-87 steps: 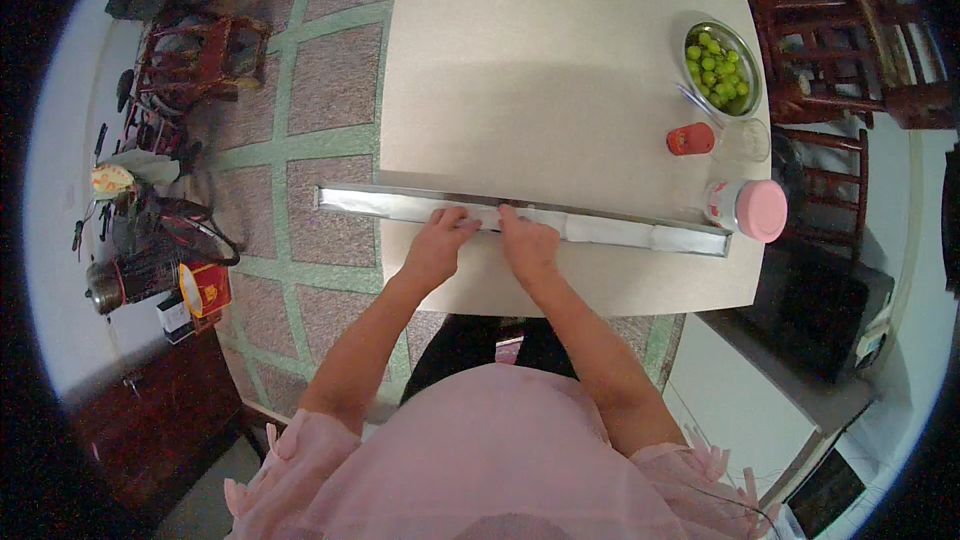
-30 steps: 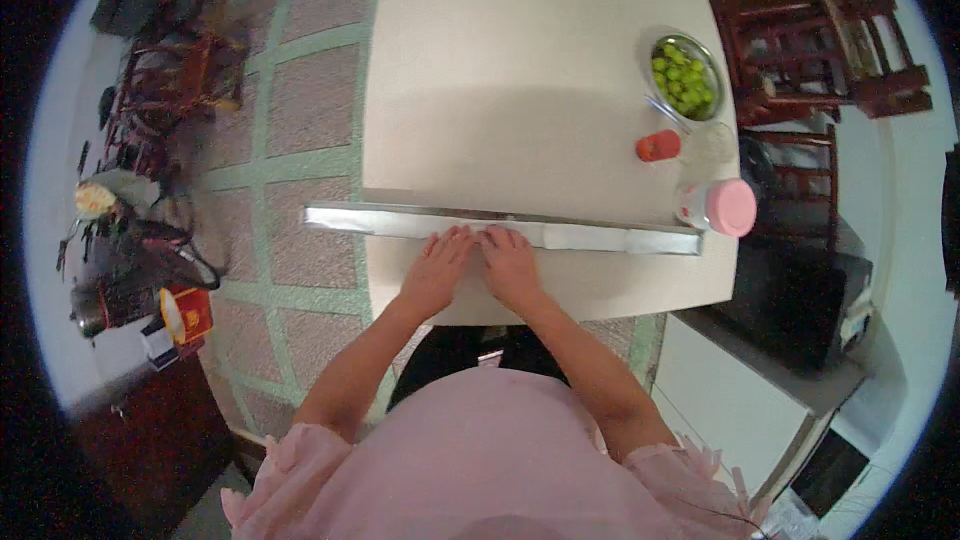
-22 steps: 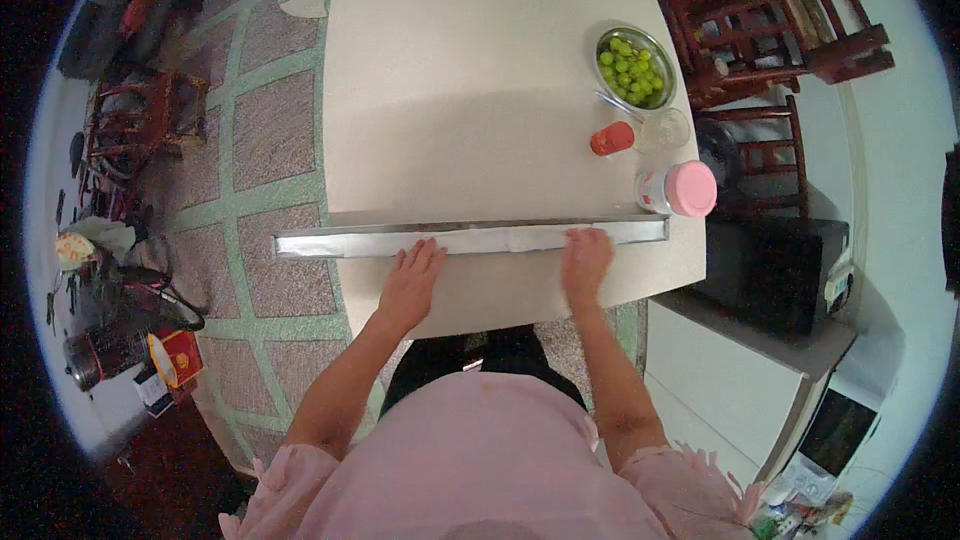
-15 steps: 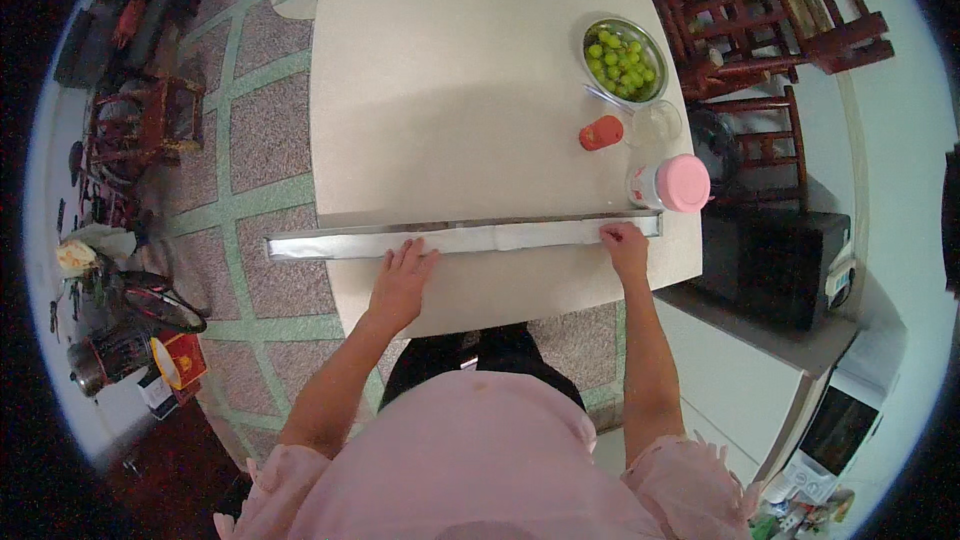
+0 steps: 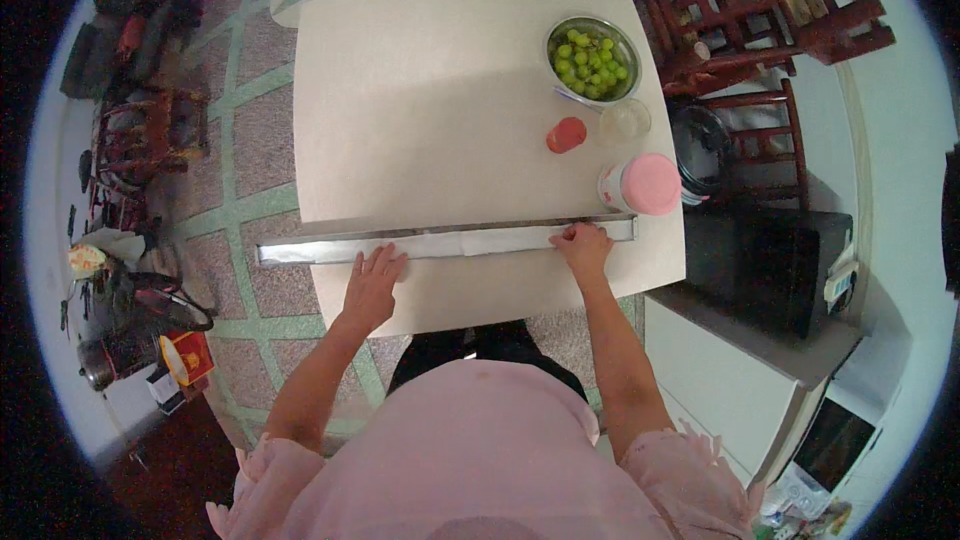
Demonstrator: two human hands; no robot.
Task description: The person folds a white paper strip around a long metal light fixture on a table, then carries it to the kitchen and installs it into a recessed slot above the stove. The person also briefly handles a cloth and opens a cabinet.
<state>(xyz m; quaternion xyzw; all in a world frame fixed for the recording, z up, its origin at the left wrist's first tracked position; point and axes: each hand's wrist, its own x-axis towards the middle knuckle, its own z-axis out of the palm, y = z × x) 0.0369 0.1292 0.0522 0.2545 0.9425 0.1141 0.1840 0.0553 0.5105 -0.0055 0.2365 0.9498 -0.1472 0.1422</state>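
Scene: A person in a pink top stood at a pale table [image 5: 440, 90], seen from above, both forearms entering from the lower edge of the frame.
Strip: A long silvery foil strip [image 5: 450, 242] lay flat along the table's near edge, centre of frame, its left end overhanging the tabletop above the tiled floor [image 5: 270, 155].
Left hand: The left hand [image 5: 372, 275] rested palm down, fingers spread and relaxed, on the strip left of centre, grasping nothing.
Right hand: The right hand [image 5: 582, 243] pressed flat near the strip's right end, fingers extended (not curled round anything).
Step in hand: By the look of it, the strip was being smoothed or pressed flat, hands set wide apart.
Next move: It would likely call for even pressure along the length, with care at the unsupported left end.
Containers: A metal bowl [image 5: 593, 58] in the upper right held green grapes; below it stood an apparently empty clear glass [image 5: 626, 120], a small red cup [image 5: 566, 134] and a pink-lidded jar [image 5: 640, 185] (contents not visible) just above the strip's right end.
Surroundings: Wooden chairs [image 5: 760, 10] filled the upper right corner.
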